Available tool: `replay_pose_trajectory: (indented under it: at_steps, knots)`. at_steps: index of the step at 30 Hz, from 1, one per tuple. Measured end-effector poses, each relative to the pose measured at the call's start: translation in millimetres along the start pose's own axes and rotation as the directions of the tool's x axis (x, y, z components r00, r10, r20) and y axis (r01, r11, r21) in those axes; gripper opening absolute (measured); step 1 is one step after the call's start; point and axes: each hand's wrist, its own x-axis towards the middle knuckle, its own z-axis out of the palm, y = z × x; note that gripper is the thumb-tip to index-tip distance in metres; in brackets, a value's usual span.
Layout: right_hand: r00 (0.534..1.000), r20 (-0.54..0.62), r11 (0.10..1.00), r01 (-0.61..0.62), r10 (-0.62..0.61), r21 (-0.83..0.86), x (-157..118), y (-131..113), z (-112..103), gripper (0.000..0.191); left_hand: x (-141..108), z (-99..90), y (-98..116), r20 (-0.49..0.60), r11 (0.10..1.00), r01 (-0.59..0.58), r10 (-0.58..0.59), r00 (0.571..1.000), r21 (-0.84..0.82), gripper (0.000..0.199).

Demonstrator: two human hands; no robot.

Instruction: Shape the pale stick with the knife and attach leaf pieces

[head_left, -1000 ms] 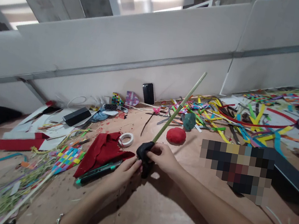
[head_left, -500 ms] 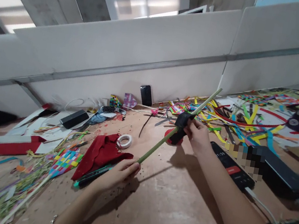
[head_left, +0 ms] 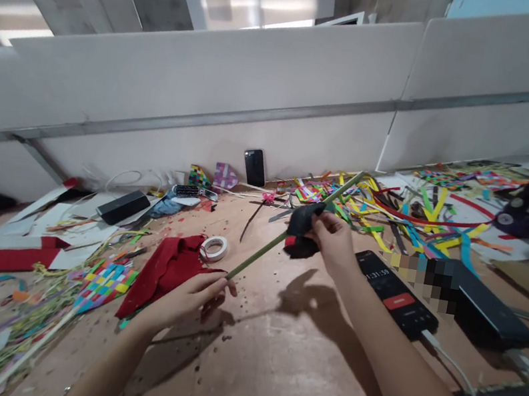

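Our right hand [head_left: 336, 240] is pinching the black cloth [head_left: 304, 218] between closed thumb and fingers, while our left hand [head_left: 200, 295] is gripping the lower end of the green stick [head_left: 260, 251], fingers loosely curled. We are holding the stick aslant above the table [head_left: 265, 374], the cloth sitting partway along it. Red fabric [head_left: 164, 269] is lying beside our left hand, touching a tape roll [head_left: 214, 248]; a lit phone [head_left: 394, 301] is resting farther right, and colored strips [head_left: 423, 218] are spreading beyond.

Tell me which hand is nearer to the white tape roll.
Left. The left hand is just on the near side of the white tape roll, holding the green stick; the right hand is farther off, to its right, pinching the black material.
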Motion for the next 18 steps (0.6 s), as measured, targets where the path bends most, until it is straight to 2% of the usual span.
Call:
replay_pose_trajectory:
  at_steps: [3, 6, 8, 10, 11, 14, 16, 18]
  knots:
    - [0.998, 0.062, 0.999, -0.033, 0.034, -0.009, -9.2, 5.9, 12.3, 0.034, -0.7, 2.0, -0.1, -0.031, 0.994, -0.023, 0.026, 0.999, 0.111, 0.045]
    - [1.0, 0.017, 0.995, 0.003, -0.005, 0.101, -0.3, 3.0, 5.0, 0.031, -2.5, 1.3, 1.9, 0.002, 0.982, -0.027, 0.027, 1.0, 0.189, 0.046]
    - [0.992, -0.119, 0.981, 0.064, -0.043, 0.181, 13.6, -4.6, -11.0, 0.027, -3.9, 1.3, 3.4, 0.049, 0.983, -0.005, -0.004, 0.999, 0.182, 0.047]
    - [0.947, -0.317, 0.966, 0.133, -0.058, 0.222, 28.7, -14.2, -31.9, 0.021, -4.5, 1.5, 3.9, 0.071, 0.981, -0.002, -0.012, 0.997, 0.196, 0.046]
    - [0.924, -0.376, 0.964, 0.156, -0.065, 0.217, 35.3, -18.5, -42.6, 0.018, -4.3, 1.4, 3.5, 0.07, 0.977, -0.01, -0.005, 0.998, 0.215, 0.045]
    - [0.871, -0.478, 0.962, 0.215, -0.111, 0.17, 47.7, -23.4, -68.0, 0.013, -2.9, 0.5, 1.7, 0.029, 0.973, -0.044, 0.038, 0.999, 0.226, 0.043]
    - [0.882, -0.457, 0.982, 0.171, -0.119, 0.074, 50.1, -18.4, -75.3, 0.017, -2.2, -0.2, 1.4, -0.016, 0.987, -0.055, 0.058, 0.998, 0.154, 0.042]
    - [0.907, -0.402, 0.989, 0.08, -0.123, -0.123, 49.5, -9.5, -74.1, 0.036, -2.4, -0.8, 2.4, -0.042, 0.997, -0.035, 0.038, 0.998, 0.065, 0.042]
